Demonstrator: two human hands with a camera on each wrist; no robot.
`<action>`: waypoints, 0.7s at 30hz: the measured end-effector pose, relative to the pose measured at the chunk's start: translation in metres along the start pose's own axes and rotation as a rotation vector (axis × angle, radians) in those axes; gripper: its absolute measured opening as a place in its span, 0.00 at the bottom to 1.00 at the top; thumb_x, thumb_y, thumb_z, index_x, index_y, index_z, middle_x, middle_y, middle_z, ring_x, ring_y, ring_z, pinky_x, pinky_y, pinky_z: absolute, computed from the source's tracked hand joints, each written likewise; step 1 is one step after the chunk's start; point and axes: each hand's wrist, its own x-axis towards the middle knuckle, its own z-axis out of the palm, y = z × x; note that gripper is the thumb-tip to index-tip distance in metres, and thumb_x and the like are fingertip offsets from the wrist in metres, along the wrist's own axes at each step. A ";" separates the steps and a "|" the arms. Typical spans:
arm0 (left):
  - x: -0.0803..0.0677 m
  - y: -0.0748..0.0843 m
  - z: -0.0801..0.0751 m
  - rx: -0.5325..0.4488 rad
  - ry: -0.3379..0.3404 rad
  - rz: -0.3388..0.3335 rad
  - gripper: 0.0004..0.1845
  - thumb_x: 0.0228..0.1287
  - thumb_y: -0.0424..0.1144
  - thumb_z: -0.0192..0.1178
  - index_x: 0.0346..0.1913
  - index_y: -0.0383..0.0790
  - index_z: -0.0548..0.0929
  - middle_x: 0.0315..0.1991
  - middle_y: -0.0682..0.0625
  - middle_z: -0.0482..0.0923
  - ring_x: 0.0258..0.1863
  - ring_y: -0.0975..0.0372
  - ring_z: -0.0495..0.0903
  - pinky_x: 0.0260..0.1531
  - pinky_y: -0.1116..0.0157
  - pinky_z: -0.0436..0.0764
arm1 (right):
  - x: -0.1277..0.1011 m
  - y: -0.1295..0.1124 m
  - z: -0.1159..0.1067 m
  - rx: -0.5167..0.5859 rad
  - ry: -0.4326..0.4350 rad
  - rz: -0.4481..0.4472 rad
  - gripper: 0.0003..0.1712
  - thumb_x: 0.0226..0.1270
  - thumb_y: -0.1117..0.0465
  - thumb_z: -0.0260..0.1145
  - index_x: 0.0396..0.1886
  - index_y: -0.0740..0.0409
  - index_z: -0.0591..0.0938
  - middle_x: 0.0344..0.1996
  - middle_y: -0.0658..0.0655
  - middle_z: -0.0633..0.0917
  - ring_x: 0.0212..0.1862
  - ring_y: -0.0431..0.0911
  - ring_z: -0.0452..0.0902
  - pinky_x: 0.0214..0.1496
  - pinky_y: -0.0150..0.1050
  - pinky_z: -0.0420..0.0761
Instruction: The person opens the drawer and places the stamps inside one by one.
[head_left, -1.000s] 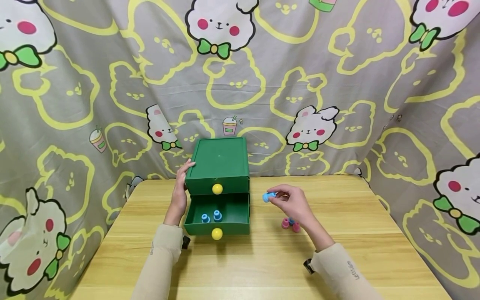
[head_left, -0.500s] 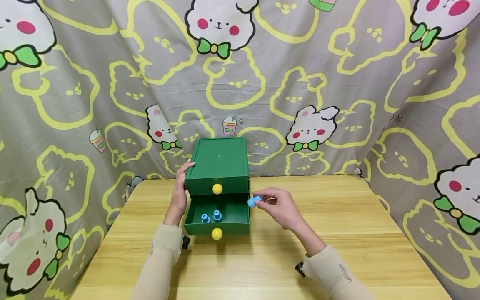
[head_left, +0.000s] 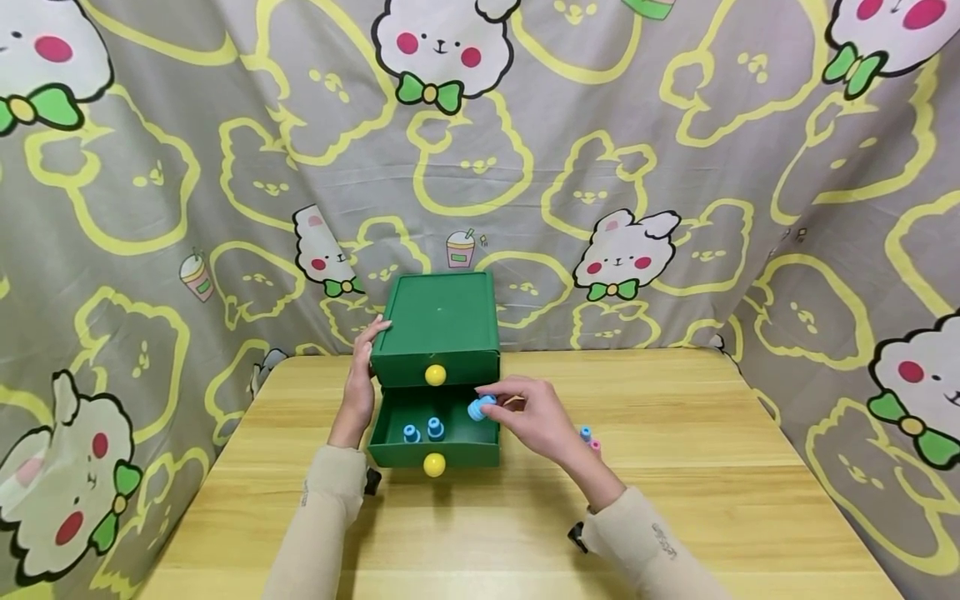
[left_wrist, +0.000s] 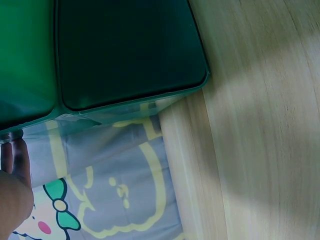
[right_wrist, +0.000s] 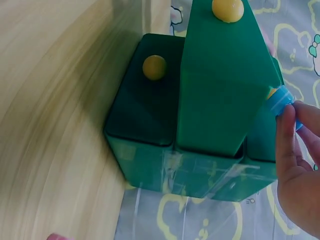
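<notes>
My right hand (head_left: 528, 417) pinches a small light-blue stepped peg (head_left: 477, 408) between thumb and fingers, over the right side of the pulled-out drawer (head_left: 468, 457). Two similar blue pegs (head_left: 435, 429) stand inside that drawer, towards its left front. The drawer belongs to a green cabinet (head_left: 441, 321) with yellow knobs. Against the cabinet's left side rests my left hand (head_left: 362, 383), its fingers stretched along the wall. In the right wrist view, the blue peg (right_wrist: 281, 101) is at my fingertips beside the drawer's rim.
On the wooden table (head_left: 697, 467), right of the cabinet, a blue peg (head_left: 586, 433) and a pink peg (head_left: 596, 446) show partly behind my right forearm. A patterned curtain (head_left: 480, 158) hangs around the back and sides. The drawer above the pulled-out one is closed.
My right hand has carried the blue peg leftwards from beside the cabinet to over the drawer. The left hand stays on the cabinet's side.
</notes>
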 end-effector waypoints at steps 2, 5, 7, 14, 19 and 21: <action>0.000 0.003 0.001 0.009 -0.001 -0.007 0.29 0.85 0.50 0.26 0.78 0.48 0.66 0.84 0.54 0.48 0.82 0.49 0.45 0.68 0.33 0.55 | 0.002 0.000 0.003 -0.002 -0.002 -0.001 0.14 0.69 0.62 0.72 0.53 0.55 0.90 0.44 0.55 0.88 0.43 0.46 0.81 0.48 0.39 0.87; -0.001 0.007 0.002 0.011 -0.002 -0.015 0.28 0.85 0.48 0.26 0.77 0.47 0.66 0.84 0.52 0.48 0.82 0.49 0.45 0.69 0.33 0.55 | 0.004 0.000 0.008 -0.002 -0.010 -0.005 0.14 0.69 0.63 0.72 0.52 0.58 0.90 0.44 0.55 0.88 0.42 0.46 0.82 0.47 0.39 0.87; -0.001 0.008 0.002 0.005 -0.002 -0.018 0.28 0.85 0.48 0.26 0.77 0.47 0.66 0.84 0.52 0.48 0.82 0.49 0.45 0.69 0.33 0.55 | 0.005 0.001 0.012 -0.003 -0.016 -0.005 0.13 0.69 0.63 0.72 0.51 0.60 0.89 0.44 0.55 0.88 0.42 0.45 0.82 0.47 0.38 0.87; 0.001 -0.002 -0.001 -0.007 -0.001 -0.014 0.29 0.85 0.52 0.27 0.77 0.50 0.67 0.83 0.56 0.49 0.82 0.52 0.45 0.68 0.33 0.56 | 0.009 0.002 0.020 -0.060 -0.020 -0.008 0.08 0.68 0.64 0.73 0.45 0.56 0.89 0.40 0.52 0.88 0.38 0.42 0.82 0.43 0.30 0.84; 0.001 -0.004 -0.001 -0.007 -0.001 -0.001 0.29 0.84 0.56 0.29 0.76 0.53 0.68 0.83 0.58 0.50 0.82 0.53 0.47 0.67 0.34 0.57 | 0.011 0.003 0.023 -0.102 -0.041 -0.014 0.07 0.68 0.64 0.73 0.44 0.55 0.90 0.40 0.52 0.88 0.37 0.41 0.82 0.42 0.29 0.84; 0.001 -0.005 -0.001 -0.007 -0.004 0.001 0.30 0.84 0.57 0.29 0.76 0.54 0.68 0.83 0.59 0.50 0.82 0.53 0.46 0.67 0.33 0.56 | 0.011 0.005 0.024 -0.119 -0.049 -0.020 0.08 0.69 0.64 0.72 0.45 0.56 0.91 0.41 0.52 0.88 0.38 0.41 0.83 0.42 0.29 0.84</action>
